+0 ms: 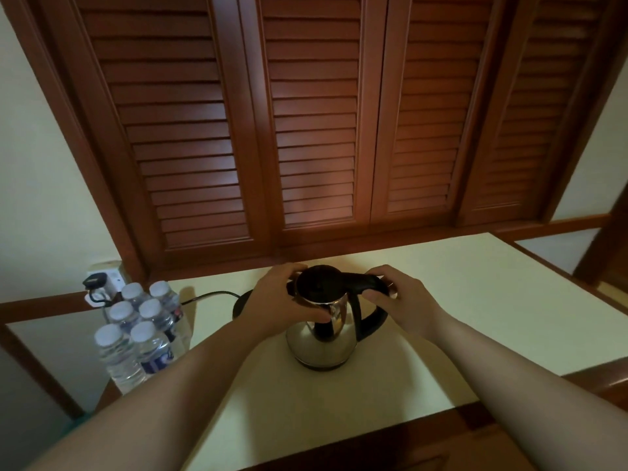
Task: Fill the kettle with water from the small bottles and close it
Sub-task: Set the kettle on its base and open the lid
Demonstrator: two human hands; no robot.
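Louvred wooden shutters fill the wall ahead, dark reddish-brown, all closed. Below them the pale table runs left to right, wood-edged. My two bare forearms reach in from the bottom corners and meet at the kettle, which stands upright on the tabletop, steel body, black lid down on top. Six small bottles stand bunched at the table's left end, white caps on, well apart from the kettle (wrapped together, it looks like). My left hand is wrapped round the kettle's upper body, thumb across the steel, fingers curled at the lid rim. My right hand is closed over the top of the black handle. A round black base sits just behind my left hand, its cord trailing left toward a wall socket.
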